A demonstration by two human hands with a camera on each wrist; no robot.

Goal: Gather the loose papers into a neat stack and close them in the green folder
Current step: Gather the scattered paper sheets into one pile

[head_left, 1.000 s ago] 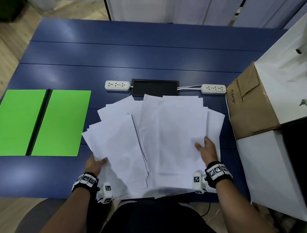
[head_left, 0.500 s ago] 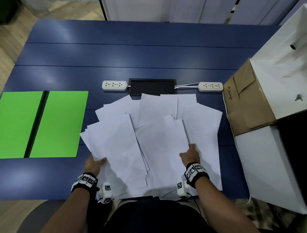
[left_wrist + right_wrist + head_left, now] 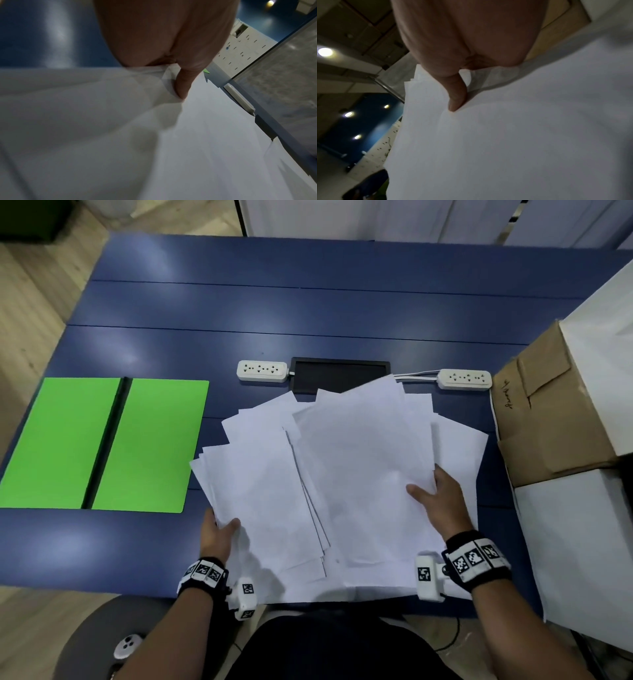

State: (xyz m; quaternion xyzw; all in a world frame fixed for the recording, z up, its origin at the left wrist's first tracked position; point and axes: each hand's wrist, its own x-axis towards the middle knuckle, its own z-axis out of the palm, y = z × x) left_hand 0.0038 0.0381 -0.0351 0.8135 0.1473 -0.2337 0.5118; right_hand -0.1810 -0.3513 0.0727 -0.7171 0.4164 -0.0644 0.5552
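Left hand (image 3: pixel 216 534) pinching the near-left corner of a fanned bunch of papers (image 3: pixel 342 481), thumb on top, other fingers hidden beneath. Right hand (image 3: pixel 442 501) gripping the right edge of another bunch, thumb (image 3: pixel 456 94) pressed on the top sheet. Papers spread between both grips on the blue tabletop (image 3: pixel 308 313). Green folder (image 3: pixel 102 443) lying open, flat, well left of the left grip.

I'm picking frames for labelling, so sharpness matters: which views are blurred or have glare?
Head view: sharp, with soft light patches on the blue table and wide-angle bending at the edges. Left wrist view: dim, papers smeared near the left hand. Right wrist view: dim, soft, bright ceiling lamps beside the right hand.
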